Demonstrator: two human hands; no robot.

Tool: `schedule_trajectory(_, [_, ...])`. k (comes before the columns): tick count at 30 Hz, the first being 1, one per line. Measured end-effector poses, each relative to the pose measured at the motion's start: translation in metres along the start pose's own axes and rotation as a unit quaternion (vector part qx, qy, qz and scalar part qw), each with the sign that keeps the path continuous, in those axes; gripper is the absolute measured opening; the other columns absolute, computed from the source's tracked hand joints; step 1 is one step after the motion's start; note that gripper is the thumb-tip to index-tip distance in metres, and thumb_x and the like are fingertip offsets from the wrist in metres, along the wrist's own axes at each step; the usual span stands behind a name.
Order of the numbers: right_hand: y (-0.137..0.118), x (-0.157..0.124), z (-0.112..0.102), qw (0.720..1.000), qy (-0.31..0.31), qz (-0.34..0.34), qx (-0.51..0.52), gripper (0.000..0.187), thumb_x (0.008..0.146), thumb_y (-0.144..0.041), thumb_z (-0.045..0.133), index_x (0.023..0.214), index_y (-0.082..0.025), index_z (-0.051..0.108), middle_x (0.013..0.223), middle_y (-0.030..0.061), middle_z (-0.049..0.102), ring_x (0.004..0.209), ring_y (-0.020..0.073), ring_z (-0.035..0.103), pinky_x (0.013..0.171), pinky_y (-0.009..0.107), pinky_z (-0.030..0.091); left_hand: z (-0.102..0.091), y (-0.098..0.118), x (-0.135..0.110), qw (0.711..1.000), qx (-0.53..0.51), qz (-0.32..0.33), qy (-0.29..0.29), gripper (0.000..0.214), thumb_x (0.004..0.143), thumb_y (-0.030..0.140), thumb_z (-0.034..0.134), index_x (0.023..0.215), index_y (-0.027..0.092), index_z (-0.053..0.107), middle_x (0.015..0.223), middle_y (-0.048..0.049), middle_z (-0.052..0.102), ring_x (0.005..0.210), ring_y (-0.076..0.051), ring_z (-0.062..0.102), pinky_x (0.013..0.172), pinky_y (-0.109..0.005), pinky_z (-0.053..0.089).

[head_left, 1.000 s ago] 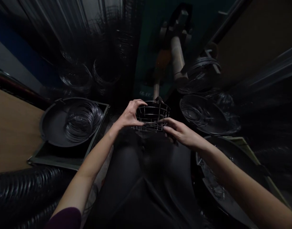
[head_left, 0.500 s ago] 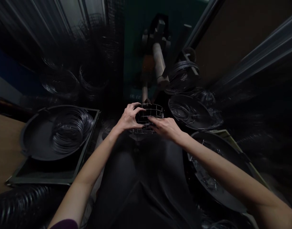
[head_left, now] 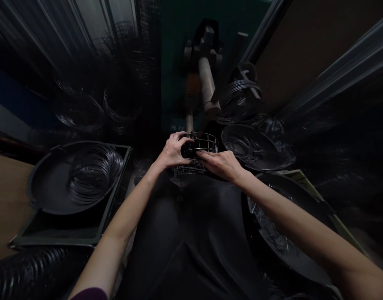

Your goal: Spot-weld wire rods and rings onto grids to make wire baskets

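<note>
A round wire basket of thin metal rods is in front of me, at the lower end of a machine's electrode arms. My left hand grips its left side, thumb below and fingers curled over the upper rim. On the near right side, my right hand has its fingers closed on the basket's wire. Its fingertips are partly hidden against the mesh. The thick metal arm of the machine comes down just behind the basket, with a thinner rod to its left.
At left, a dark round tray holds wire rings on a green crate. Right of me, another tray holds short wire pieces. A bowl with wire rings stands farther back, below a coil of wire rings.
Both hands and the basket have shifted slightly right in view. The right fingers are drawn closer together on the wire. The basket appears turned a little.
</note>
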State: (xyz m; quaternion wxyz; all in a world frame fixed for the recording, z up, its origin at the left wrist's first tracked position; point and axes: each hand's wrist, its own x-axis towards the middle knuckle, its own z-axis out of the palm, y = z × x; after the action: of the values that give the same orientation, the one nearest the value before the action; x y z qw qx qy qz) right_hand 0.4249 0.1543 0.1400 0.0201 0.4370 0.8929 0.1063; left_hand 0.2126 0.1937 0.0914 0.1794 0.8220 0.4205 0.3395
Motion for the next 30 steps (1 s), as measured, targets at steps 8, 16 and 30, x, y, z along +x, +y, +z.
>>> schedule_trajectory(8, [0.007,0.007,0.003,1.000,0.019,0.004,0.001,0.036,0.100,-0.036,0.038,0.126,-0.027,0.062,0.118,0.0012,0.070,0.078,0.0164,0.070,0.050,0.025,0.034,-0.004,-0.004,0.008,1.000,-0.005,-0.010,-0.008,0.064,0.057,0.029,0.086,0.115,0.020,0.061,0.131,-0.0113,0.050,0.123,-0.031,0.047,0.106,-0.046,0.042])
schedule_trajectory(16, [0.010,0.002,0.018,0.982,0.121,0.110,0.095,0.025,0.097,-0.034,0.049,0.106,-0.025,0.070,0.101,0.0031,0.072,0.077,0.0134,0.064,0.055,0.023,0.035,-0.006,-0.013,0.021,1.000,-0.008,-0.026,0.004,0.065,0.054,0.031,0.088,0.112,0.019,0.062,0.124,-0.0092,0.054,0.116,-0.027,0.052,0.103,-0.043,0.044])
schedule_trajectory(30, [0.032,0.038,0.030,0.956,0.160,0.188,0.158,0.018,0.089,-0.033,0.058,0.095,-0.020,0.069,0.093,0.0066,0.064,0.074,0.0173,0.057,0.057,0.026,0.035,-0.011,-0.035,0.058,0.999,-0.002,-0.050,0.004,0.066,0.053,0.032,0.087,0.111,0.017,0.061,0.122,-0.0094,0.055,0.117,-0.029,0.051,0.105,-0.043,0.041])
